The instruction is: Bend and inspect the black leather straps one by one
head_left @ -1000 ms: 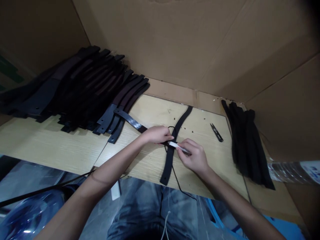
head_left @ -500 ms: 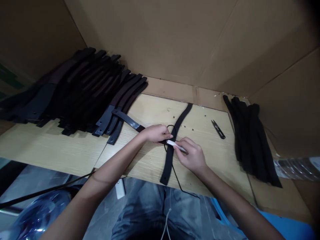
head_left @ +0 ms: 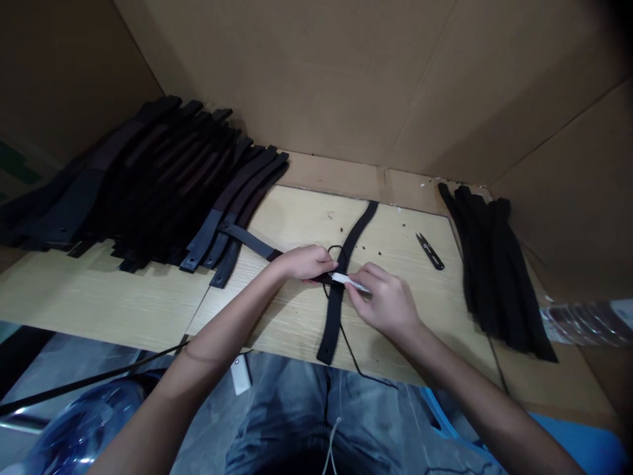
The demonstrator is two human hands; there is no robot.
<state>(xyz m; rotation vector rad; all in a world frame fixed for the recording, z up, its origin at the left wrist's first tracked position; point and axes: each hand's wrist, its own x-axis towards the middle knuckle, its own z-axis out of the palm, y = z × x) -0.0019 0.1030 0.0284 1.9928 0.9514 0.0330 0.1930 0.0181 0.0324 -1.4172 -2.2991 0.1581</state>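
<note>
My left hand (head_left: pixel 307 262) is closed around a black strap (head_left: pixel 252 243) whose grey end points to the upper left. In my right hand (head_left: pixel 386 297), fingers pinch a small white-handled tool (head_left: pixel 349 282), its tip against the held strap beside my left fingertips. Beneath both lies another black strap (head_left: pixel 332 323), running from the table's back edge toward the front. A thin black cord (head_left: pixel 353 359) loops near my left thumb and trails down over the table's front edge.
A large pile of black and grey straps (head_left: pixel 163 178) covers the left side. Black thread snips (head_left: pixel 430 252) lie right of centre, with more black strips (head_left: pixel 499 270) farther right. Cardboard walls (head_left: pixel 316 79) rise behind the wooden table (head_left: pixel 123 297). A clear blue bottle (head_left: pixel 89 429) stands below left.
My right hand has shifted slightly right, and the white-handled tool's angle has changed a little. My left hand keeps its hold. The whole view has moved slightly.
</note>
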